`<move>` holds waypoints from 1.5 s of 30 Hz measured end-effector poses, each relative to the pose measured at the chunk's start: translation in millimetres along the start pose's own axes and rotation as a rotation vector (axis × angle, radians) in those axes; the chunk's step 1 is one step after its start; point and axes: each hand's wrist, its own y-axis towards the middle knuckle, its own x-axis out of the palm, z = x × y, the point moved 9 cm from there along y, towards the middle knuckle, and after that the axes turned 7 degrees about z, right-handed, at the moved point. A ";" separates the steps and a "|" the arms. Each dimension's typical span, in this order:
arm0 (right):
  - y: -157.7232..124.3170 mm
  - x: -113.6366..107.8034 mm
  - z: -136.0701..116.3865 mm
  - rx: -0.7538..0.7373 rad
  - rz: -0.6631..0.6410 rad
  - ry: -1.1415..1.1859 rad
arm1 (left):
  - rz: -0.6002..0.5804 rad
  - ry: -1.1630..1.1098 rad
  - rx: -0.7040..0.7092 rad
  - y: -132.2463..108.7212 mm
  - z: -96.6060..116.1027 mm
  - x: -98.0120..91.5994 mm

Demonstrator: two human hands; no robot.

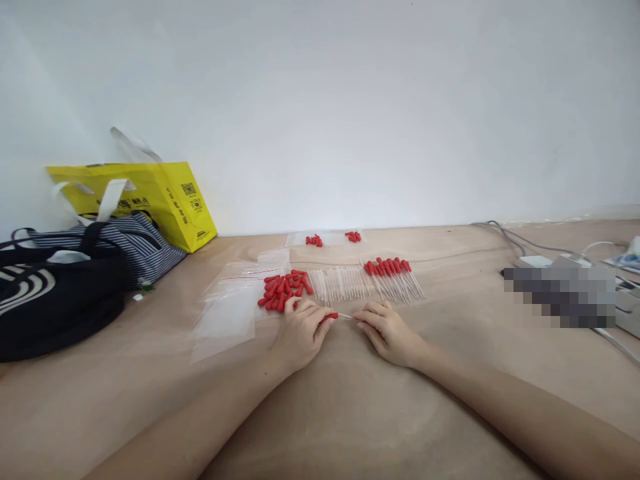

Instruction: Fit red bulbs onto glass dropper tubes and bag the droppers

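Observation:
Between thumb and fingers, my left hand (303, 331) pinches a red rubber dropper bulb (331, 316). A thin clear glass tube (346, 317) runs from the bulb to my right hand (385, 331), whose closed fingertips grip its other end. Just beyond my left hand lies a pile of loose red bulbs (280, 291). To the right of the pile is a row of bare glass tubes (340, 284). Further right, several droppers (395, 277) with red bulbs on their tubes lie side by side.
Clear plastic bags (227, 313) lie left of the bulbs. Near the wall, another bag (333, 239) has red bulbs on it. A black bag (65, 300), a striped bag (150, 243) and a yellow bag (195, 213) stand at left. Cables and a white adapter (536, 262) are at right.

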 end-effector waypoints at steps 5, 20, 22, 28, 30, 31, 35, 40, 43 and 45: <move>0.6 -2.0 -6.5 -0.025 0.036 0.009 | 0.039 -0.020 -0.048 0.3 -3.7 -0.2; -0.1 -7.8 -16.1 -0.166 0.113 -0.009 | 0.027 -0.151 -0.050 -0.4 -2.0 0.1; -0.6 -9.7 -16.2 -0.175 0.131 -0.016 | 0.011 -0.172 -0.050 -0.7 -2.0 1.7; 0.5 -11.7 -16.3 -0.202 0.135 0.027 | -0.013 -0.187 0.033 -1.1 8.5 1.6; 2.0 -11.6 -17.3 -0.203 0.133 0.045 | 0.001 -0.189 0.062 -1.3 12.3 -0.1; 2.9 -11.6 -17.7 -0.197 0.135 0.049 | 0.012 -0.189 0.069 -1.3 13.3 -1.1; 6.5 -10.6 -20.1 -0.173 0.146 0.066 | 0.041 -0.181 0.069 -1.2 14.0 -2.9; 9.5 -5.9 -20.5 -0.165 0.122 0.093 | 0.025 -0.169 0.074 -0.4 15.6 -0.4; 11.0 -5.2 -16.7 -0.160 0.109 0.115 | 0.023 -0.164 0.052 0.9 10.8 -1.7; 11.3 -5.5 -12.2 -0.161 0.094 0.127 | 0.005 -0.159 0.050 1.3 5.9 -2.3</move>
